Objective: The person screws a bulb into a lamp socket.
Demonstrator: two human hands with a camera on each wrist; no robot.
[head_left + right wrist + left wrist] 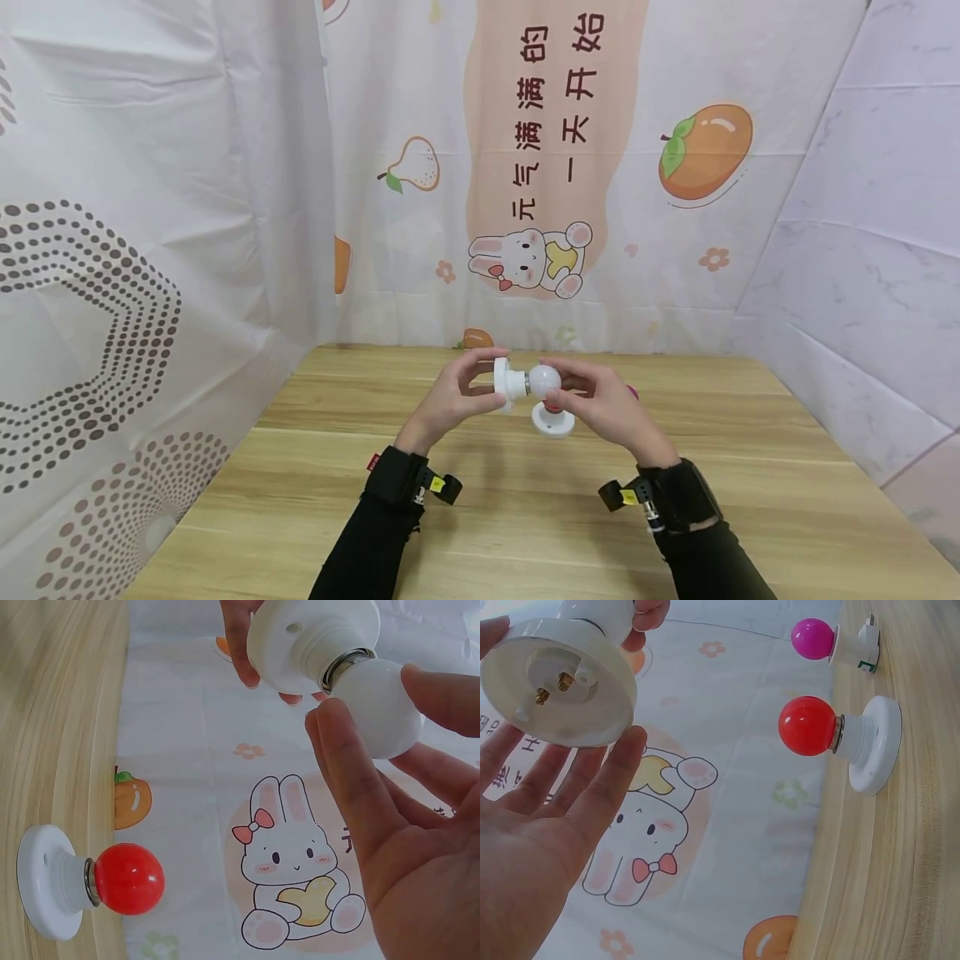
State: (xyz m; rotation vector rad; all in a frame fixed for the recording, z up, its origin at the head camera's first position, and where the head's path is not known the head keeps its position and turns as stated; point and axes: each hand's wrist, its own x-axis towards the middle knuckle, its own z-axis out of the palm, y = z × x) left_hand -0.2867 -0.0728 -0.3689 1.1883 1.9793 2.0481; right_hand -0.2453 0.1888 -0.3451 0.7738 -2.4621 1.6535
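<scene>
My left hand (448, 398) grips a round white lamp holder (510, 383) by its rim, thumb and fingers around the disc, above the table. A white light bulb (545, 381) sits with its metal collar in the holder's mouth, pointing right. My right hand (606, 410) holds this bulb between thumb and fingers, as the right wrist view also shows of the bulb (382, 712). In the left wrist view the holder's hollow underside (559, 694) faces the camera, with two brass screws (564, 681) inside.
Beyond the hands a red bulb (807, 726) in a white round holder (877, 746) stands on the wooden table (495, 517). A pink bulb (813, 639) in a white plug-like socket (853, 646) stands nearby. A printed curtain (405, 242) hangs along the table's back edge.
</scene>
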